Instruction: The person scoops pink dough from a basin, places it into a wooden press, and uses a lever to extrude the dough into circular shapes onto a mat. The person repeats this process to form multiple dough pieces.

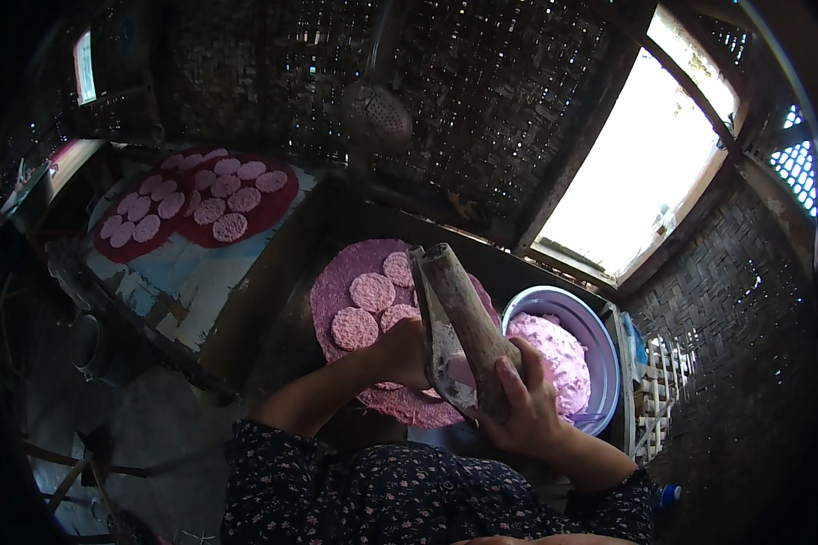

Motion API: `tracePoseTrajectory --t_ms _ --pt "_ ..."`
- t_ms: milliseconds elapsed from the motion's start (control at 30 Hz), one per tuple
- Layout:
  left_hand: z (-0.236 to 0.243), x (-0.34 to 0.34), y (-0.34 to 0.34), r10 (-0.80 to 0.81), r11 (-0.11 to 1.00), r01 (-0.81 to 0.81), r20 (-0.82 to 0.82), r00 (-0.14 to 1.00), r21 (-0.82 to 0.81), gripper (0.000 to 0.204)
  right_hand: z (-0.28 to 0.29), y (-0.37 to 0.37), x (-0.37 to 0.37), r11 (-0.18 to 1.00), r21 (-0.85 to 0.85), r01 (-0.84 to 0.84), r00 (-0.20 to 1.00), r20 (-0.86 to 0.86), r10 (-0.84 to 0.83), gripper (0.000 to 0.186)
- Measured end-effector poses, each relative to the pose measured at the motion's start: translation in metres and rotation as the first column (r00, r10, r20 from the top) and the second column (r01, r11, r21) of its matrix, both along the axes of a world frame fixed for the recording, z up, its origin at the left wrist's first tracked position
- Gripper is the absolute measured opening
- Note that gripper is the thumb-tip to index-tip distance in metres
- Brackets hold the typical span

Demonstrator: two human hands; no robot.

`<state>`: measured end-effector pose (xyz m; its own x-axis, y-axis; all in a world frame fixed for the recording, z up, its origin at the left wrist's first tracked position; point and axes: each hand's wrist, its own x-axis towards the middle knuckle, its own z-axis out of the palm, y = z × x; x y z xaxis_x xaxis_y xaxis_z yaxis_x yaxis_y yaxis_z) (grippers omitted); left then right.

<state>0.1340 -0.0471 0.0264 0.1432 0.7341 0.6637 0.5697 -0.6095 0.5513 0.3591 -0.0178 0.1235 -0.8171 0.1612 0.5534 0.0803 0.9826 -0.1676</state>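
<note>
Both my hands are on a worn two-part wooden press [473, 318], tilted over a round pink-purple mat. My right hand [523, 404] is closed round the lower part of its thick round bar. Against the flat, paste-smeared half is my left hand [404, 354], its fingers partly hidden behind it. A bit of pink dough [461, 369] shows between the two halves. Several round, rough-textured pink dough cakes [373, 292] lie on the mat [334, 272]; the press and my arms cover others. Right of the press, a purple basin [606, 363] holds a large pink dough mass [554, 354].
At the left, a worn table [177, 295] carries red mats [211, 232] with several more pink discs. A perforated ladle [377, 116] hangs on the dark woven wall. A bright window opening [641, 154] is at the right, and a pale lattice rack [659, 400] stands beyond the basin.
</note>
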Motion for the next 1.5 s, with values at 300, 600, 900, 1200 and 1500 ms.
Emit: tracePoseTrajectory --t_ms 300,600,900,1200,1500 --pt "0.015 -0.005 0.02 0.014 0.997 -0.027 0.202 0.979 0.065 0.038 -0.023 0.071 0.019 0.003 -0.998 0.063 0.939 0.06 0.339 0.102" --pt "0.102 -0.037 0.045 -0.804 0.213 0.782 0.561 -0.2 0.585 0.104 -0.024 0.064 0.049 -0.436 -0.886 0.155 0.868 -0.089 0.489 0.114" --pt "0.027 -0.042 0.11 -0.436 0.574 0.64 0.852 -0.29 0.511 0.054 -0.022 0.092 0.043 -0.364 -0.874 0.323 0.881 0.137 0.452 0.121" --pt "-0.042 -0.062 0.118 -0.303 0.61 0.555 0.813 -0.496 0.566 0.051 -0.049 0.103 0.029 -0.341 -0.863 0.373 0.875 0.204 0.438 0.092" --pt "-0.049 -0.069 0.119 -0.297 0.626 0.542 0.814 -0.499 0.561 0.042 -0.033 0.091 0.017 -0.211 -0.875 0.435 0.889 0.381 0.253 0.07"
